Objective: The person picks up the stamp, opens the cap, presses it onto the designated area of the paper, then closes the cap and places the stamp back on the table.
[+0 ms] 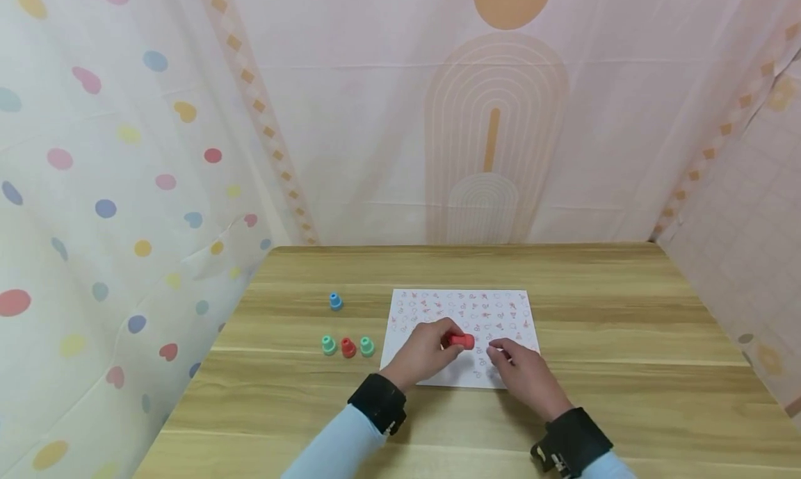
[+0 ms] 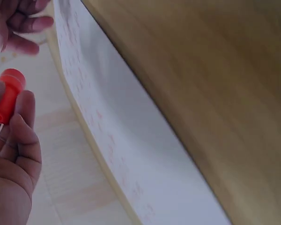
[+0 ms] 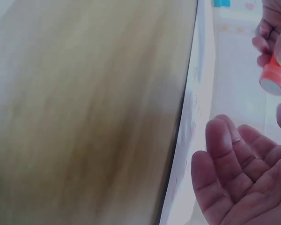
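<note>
My left hand pinches a red stamp between thumb and fingers above a white sheet of paper. Rows of small red printed marks cover much of the sheet. In the left wrist view the stamp lies tilted in the fingertips. Its round, whitish end face points toward the right hand in the right wrist view. That hand holds nothing; its fingers are loosely bent, a short gap away from the stamp. The lower right part of the sheet is hidden under the right hand.
Left of the paper stand a red stamp and two green stamps, one on each side of it. A blue stamp stands farther back. The wooden table meets a patterned curtain behind.
</note>
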The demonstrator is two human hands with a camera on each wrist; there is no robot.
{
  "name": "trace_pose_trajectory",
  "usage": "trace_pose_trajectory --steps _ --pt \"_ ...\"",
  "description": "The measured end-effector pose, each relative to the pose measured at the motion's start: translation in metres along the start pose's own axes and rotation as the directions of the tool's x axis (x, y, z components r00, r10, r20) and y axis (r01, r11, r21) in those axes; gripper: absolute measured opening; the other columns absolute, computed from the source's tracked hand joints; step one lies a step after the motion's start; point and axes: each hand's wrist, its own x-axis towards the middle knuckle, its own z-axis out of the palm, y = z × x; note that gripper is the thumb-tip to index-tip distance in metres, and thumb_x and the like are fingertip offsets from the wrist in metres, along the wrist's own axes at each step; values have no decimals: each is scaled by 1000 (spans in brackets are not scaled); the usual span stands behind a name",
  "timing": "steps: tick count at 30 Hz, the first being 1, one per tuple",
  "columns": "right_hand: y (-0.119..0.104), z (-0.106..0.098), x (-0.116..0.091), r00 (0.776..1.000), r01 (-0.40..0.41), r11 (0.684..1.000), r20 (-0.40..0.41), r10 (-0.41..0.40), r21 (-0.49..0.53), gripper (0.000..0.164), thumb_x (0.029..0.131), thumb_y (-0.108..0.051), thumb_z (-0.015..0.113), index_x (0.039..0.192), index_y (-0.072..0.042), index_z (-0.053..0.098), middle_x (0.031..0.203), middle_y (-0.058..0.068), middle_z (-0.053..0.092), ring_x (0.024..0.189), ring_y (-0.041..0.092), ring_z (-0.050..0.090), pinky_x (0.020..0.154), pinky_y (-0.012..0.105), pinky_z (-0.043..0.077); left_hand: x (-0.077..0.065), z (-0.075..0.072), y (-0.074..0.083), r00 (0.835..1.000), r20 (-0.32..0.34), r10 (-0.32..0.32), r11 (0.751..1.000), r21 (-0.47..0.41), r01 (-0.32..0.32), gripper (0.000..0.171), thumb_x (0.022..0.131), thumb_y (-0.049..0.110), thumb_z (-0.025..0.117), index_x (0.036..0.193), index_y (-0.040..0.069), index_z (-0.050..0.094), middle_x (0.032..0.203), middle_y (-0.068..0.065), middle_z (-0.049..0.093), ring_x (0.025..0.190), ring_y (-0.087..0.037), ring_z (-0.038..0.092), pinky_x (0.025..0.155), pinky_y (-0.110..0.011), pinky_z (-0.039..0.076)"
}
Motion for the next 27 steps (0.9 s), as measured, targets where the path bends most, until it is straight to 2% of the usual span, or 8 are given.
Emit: trace_pose_trajectory --steps 5,12,15,27 --pt "-7 1 0 997 -80 980 35 75 183 35 105 -34 49 117 -5 65 92 5 66 78 18 59 68 34 46 -1 7 0 998 9 60 997 -55 -59 12 91 12 73 102 13 67 83 10 61 73 -7 53 65 -21 46" --pt "-12 4 0 995 -101 921 58 86 377 33 107 -30 45 107 -3 65 88 7 65 73 19 59 67 31 48 -3 14 4 996 60 72 991 -115 -65 13 93 14 71 105 15 67 87 11 63 76 -6 55 67 -21 47" --pt "-12 4 0 994 -108 899 72 85 424 31 106 -26 47 108 -2 65 88 7 65 73 19 59 67 31 49 -3 16 4 995 65 78 990 -122 -70 12 94 13 70 105 15 66 87 11 63 77 -5 55 67 -21 47" --pt "-8 5 1 994 -91 851 97 47 518 29 104 -20 52 119 3 62 90 9 67 73 20 62 68 31 52 -3 20 7 997 34 62 992 -113 -58 14 94 14 70 108 14 68 88 11 63 76 -5 54 67 -21 49"
